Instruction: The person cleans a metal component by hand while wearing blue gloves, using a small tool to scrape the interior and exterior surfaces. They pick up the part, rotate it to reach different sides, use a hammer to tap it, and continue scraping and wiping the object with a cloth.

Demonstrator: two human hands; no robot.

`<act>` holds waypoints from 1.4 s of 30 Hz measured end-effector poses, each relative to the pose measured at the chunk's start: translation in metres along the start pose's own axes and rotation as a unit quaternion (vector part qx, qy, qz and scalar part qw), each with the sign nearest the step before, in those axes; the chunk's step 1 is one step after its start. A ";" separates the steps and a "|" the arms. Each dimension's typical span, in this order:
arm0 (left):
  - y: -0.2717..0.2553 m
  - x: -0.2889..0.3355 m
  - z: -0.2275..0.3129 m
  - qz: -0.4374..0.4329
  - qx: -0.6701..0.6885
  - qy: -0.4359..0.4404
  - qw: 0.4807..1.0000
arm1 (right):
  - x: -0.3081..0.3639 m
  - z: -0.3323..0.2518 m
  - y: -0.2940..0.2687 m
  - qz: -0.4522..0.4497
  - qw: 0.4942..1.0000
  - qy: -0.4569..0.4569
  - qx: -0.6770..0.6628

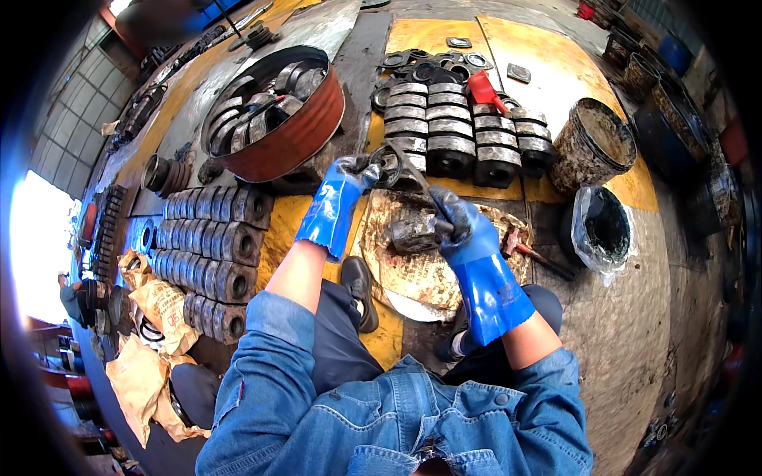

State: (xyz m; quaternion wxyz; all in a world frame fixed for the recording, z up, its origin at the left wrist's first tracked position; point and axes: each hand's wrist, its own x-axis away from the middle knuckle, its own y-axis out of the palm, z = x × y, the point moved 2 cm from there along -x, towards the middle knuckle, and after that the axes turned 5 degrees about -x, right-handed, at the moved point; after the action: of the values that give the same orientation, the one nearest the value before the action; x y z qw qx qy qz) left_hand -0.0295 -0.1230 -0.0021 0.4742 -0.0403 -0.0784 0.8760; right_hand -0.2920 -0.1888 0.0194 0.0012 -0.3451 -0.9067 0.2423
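My left hand (347, 176), in a blue rubber glove, grips a dark metal ring (387, 168) by its left side. Closed round the handle of a slim dark tool (421, 179) is my gloved right hand (460, 228). The tool slants up and left to the ring, and its tip seems to touch it; its kind does not show clearly. Below the hands, a blackened, block-like metal part (413, 236) lies on a grease-stained sheet (381, 266). A red-headed hammer (540, 255) rests right of my right hand.
Rows of metal blocks (450, 143) stand ahead, with a red scoop (485, 90) and loose rings (421, 67) beyond. More rows (210, 250) stand left. A red drum section (294, 135) holds parts. Two buckets (583, 155), (567, 238) stand right. Torn paper sacks (147, 381) lie lower left.
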 end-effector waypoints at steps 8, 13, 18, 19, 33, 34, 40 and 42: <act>-0.005 -0.008 -0.009 0.009 -0.087 0.040 0.995 | -0.004 -0.029 -0.010 -0.017 0.979 0.060 -0.195; 0.004 -0.006 -0.004 0.030 -0.008 0.059 0.998 | -0.013 -0.021 -0.010 0.066 0.870 0.136 -0.470; 0.027 -0.001 0.016 0.019 -0.020 0.062 0.998 | -0.016 -0.019 -0.031 0.121 0.772 0.249 -0.572; 0.029 0.002 0.023 0.021 -0.026 0.060 0.998 | -0.018 -0.011 -0.033 0.120 0.744 0.276 -0.597; 0.088 -0.020 0.032 0.005 0.041 0.098 0.994 | -0.007 0.199 -0.181 0.311 0.722 0.233 -0.573; 0.102 -0.026 0.030 -0.014 0.042 0.100 0.994 | 0.028 0.249 -0.213 0.248 0.639 0.292 -0.667; 0.092 -0.034 0.017 -0.058 -0.039 0.126 0.990 | 0.173 0.328 -0.226 0.543 0.750 0.204 -0.317; 0.085 -0.026 0.021 -0.043 -0.055 0.130 0.989 | 0.192 0.330 -0.216 0.587 0.667 0.217 -0.405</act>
State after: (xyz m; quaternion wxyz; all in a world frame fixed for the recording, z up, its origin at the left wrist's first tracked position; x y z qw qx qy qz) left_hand -0.0880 -0.1928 0.0033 0.5150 -0.1765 -0.0653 0.8363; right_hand -0.6288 -0.3525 -0.2084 -0.0846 -0.8153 -0.4999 -0.2797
